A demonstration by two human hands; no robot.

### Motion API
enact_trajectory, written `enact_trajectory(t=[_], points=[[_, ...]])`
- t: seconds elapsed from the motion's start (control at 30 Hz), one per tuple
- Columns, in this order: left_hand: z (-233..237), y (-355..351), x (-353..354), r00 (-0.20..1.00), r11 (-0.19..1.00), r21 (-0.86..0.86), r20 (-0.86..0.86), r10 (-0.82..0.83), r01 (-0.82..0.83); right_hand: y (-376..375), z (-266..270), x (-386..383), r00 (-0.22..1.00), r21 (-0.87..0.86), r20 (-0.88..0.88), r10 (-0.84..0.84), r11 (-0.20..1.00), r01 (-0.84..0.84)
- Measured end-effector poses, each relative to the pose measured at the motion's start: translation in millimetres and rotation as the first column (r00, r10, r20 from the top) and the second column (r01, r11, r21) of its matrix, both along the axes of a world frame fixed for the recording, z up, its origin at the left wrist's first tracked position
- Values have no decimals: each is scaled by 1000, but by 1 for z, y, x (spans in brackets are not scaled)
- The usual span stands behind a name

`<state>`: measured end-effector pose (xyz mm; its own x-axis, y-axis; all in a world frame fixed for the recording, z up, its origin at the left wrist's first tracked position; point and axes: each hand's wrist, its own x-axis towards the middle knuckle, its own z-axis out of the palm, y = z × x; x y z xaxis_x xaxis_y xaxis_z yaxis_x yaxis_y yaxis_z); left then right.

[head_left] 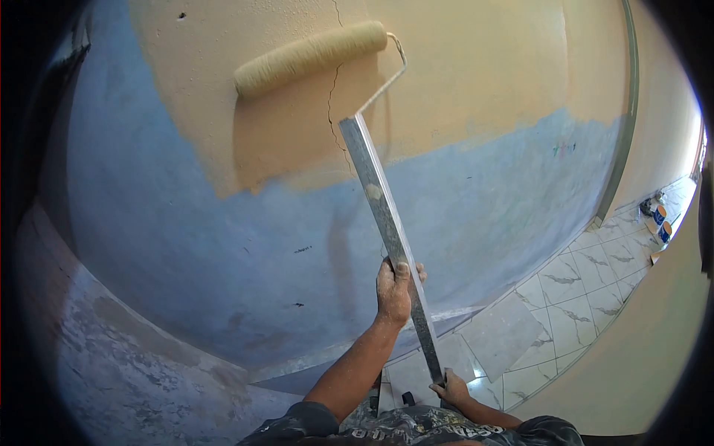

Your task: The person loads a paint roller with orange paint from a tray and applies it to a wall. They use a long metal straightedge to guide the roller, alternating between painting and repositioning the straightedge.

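Note:
A paint roller with a cream sleeve is raised to the upper wall, casting a shadow on the peach paint below it. Its bent wire frame runs into a long, square metal pole spotted with paint. Around the middle of that pole wraps my left hand, dusty with paint. Lower down, close to my body, my right hand grips the pole near its bottom end. Peach paint covers the upper wall, while the lower part is still blue.
A dark crack runs down the wall behind the roller. Marble-patterned tiles cover the floor to the right, with a grey sheet lying on them. Paint cans stand by the far right doorway. Another wall closes in at the left.

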<state>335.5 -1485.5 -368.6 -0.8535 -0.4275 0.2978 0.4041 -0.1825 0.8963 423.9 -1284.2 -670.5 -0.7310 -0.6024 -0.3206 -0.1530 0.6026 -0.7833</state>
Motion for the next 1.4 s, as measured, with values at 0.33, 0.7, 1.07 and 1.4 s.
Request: enact_trajectory(t=[0.33,0.7,1.07,1.4], points=[[-109,6,12,986,986,37,51,158,-160,-34,51,-62,992,-500,100,-71,859,112],[-193,18,17,967,967,32,2,253,-253,-152,235,-147,955,-740,-266,-131,662,-115],[-217,20,29,903,915,-193,182,389,-355,-170,207,-153,1000,-727,16,-24,686,28],[-208,26,24,911,917,-288,225,345,-275,-156,209,-161,999,-763,-3,34,646,-24]])
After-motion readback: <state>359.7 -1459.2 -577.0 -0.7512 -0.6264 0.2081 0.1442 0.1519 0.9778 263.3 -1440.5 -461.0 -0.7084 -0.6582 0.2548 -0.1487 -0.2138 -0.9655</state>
